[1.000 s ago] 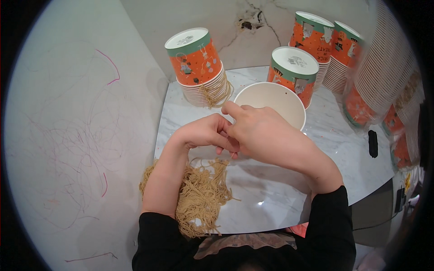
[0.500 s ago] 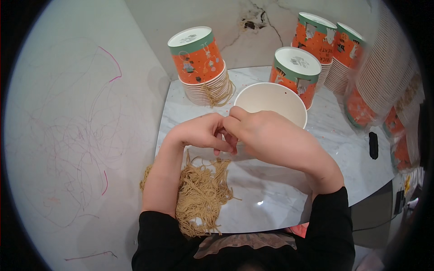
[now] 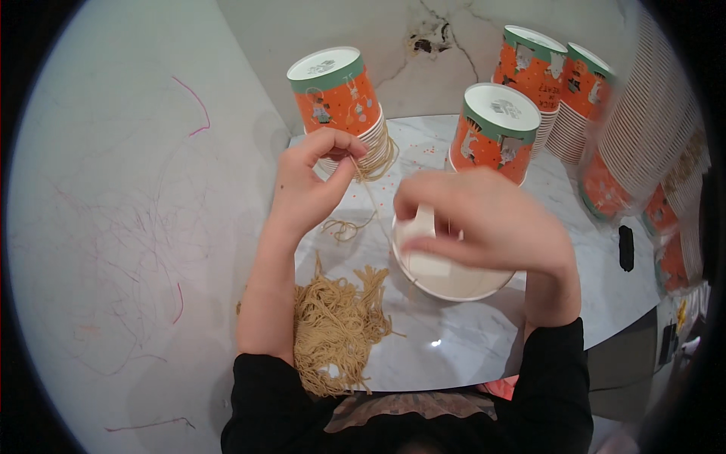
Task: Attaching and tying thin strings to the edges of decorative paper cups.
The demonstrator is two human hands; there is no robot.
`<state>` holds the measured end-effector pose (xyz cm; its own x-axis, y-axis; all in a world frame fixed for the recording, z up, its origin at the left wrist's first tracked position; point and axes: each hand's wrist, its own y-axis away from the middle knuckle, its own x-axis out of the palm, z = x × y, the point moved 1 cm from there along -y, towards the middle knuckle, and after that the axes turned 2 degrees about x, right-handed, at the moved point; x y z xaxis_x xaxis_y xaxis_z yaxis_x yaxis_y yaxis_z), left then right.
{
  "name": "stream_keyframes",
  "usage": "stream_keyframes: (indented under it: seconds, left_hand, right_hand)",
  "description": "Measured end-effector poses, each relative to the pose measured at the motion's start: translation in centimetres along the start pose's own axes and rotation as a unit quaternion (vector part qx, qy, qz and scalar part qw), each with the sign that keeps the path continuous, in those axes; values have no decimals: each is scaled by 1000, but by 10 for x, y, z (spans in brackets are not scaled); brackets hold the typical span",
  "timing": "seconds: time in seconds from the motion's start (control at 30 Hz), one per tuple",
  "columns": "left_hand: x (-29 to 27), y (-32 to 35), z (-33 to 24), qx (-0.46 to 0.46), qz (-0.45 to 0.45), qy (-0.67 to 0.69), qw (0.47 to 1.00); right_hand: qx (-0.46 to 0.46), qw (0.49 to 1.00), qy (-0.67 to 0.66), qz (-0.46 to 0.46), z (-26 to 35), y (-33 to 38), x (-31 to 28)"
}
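My left hand (image 3: 321,178) is raised in front of the left bucket stack, thumb and fingertips pinched on a thin tan cord (image 3: 370,198). That cord slants down toward the left rim of a white-lined paper bucket (image 3: 469,291). Over the bucket's mouth is my right hand (image 3: 491,219), blurred, with a gap between thumb and curled fingers; I make out nothing gripped there. A loose curl of cord (image 3: 344,229) lies on the table between the hands. Beside my left forearm sits a tangled pile of tan cords (image 3: 336,333).
Upside-down orange and green paper buckets are stacked at the back left (image 3: 336,94), with cord loops hanging from them, and at the back right (image 3: 495,136). More stacks in clear plastic (image 3: 635,129) stand far right, near a black object (image 3: 626,250). A wall (image 3: 128,227) borders the left.
My hands have separated, the left moving up and leftward with the cord. The bucket has come nearer to me, and my right hand is now over its mouth.
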<state>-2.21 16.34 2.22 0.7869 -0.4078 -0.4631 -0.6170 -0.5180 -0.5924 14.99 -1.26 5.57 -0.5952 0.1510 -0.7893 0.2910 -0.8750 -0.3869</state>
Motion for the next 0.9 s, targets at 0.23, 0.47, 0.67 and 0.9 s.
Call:
stream_keyframes:
  seconds: [0.23,0.47,0.67,0.9]
  left_hand:
    - [8,8,-24,185,42,123,974]
    - [6,12,-43,296,20,54,953]
    - [12,21,-72,313,18,-191,930]
    - [13,25,-79,285,43,-167,943]
  right_hand:
    - [188,937,-291,-32,-33,-21,-4]
    - [150,841,-516,-60,-32,-30,9]
    - [153,797,-583,-44,-30,-32,13]
    - [97,707,-698,-58,-28,-28,2]
